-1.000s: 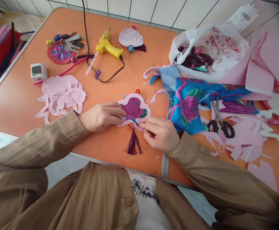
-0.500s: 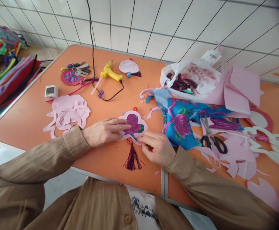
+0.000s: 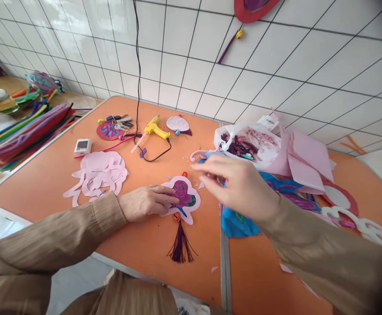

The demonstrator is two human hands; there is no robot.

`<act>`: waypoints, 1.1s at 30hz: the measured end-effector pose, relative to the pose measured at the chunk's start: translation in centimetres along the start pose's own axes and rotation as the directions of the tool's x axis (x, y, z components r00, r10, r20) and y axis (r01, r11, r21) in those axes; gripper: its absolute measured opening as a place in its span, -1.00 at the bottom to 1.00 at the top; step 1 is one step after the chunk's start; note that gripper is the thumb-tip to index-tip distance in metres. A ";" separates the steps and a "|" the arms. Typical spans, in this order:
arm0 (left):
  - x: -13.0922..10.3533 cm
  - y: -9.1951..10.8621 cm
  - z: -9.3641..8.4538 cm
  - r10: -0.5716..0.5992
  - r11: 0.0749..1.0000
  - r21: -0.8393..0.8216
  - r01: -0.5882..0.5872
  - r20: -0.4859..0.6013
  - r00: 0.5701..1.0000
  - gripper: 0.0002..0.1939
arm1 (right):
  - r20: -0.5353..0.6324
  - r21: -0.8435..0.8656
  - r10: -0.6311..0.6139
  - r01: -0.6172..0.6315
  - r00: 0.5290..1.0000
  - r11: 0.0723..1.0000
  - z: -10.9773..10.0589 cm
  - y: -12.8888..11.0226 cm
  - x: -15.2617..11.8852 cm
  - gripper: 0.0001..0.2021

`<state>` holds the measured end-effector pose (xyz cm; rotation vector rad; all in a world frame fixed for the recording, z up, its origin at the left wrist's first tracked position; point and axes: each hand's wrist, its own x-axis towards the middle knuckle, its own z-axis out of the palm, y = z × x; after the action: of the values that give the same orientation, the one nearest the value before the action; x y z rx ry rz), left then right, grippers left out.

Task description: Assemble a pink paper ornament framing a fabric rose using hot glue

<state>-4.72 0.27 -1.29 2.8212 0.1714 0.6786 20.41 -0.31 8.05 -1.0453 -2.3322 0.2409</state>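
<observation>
My left hand [image 3: 147,202] lies with its fingers stretched out on the left side of a cloud-shaped pink felt ornament [image 3: 195,209]. A piece of purple rose fabric [image 3: 182,192] with a green leaf and a bit of blue sits in the ornament's middle. An orange loop [image 3: 184,174] shows at its top. Below it hang an orange bell [image 3: 176,216] and a dark purple tassel [image 3: 180,245], spread on the table. My right hand [image 3: 233,183] is raised above the blue rose fabric [image 3: 240,222], thumb and forefinger apart, nothing visible between them.
A yellow glue gun [image 3: 156,127] with a black cord lies at the back, near a small scalloped ornament [image 3: 178,124] and keys [image 3: 123,124]. Pink felt scraps [image 3: 102,170] are at left. A white plastic bag [image 3: 263,148] and folded pink felt [image 3: 310,153] stand at right.
My right hand has left the ornament's edge and risen up and to the right. My left hand stays on the ornament. The view has tilted up, showing more wall.
</observation>
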 end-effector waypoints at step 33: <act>-0.3 -0.3 0.4 0.005 0.996 0.087 -0.008 0.029 1.000 -0.68 | -0.155 0.551 0.396 -0.253 0.905 0.795 4.5 7.9 17.4 -0.49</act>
<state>-4.82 0.44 -1.87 2.9144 0.1911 0.6471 13.55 18.13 8.74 -1.1094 -1.6858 0.7745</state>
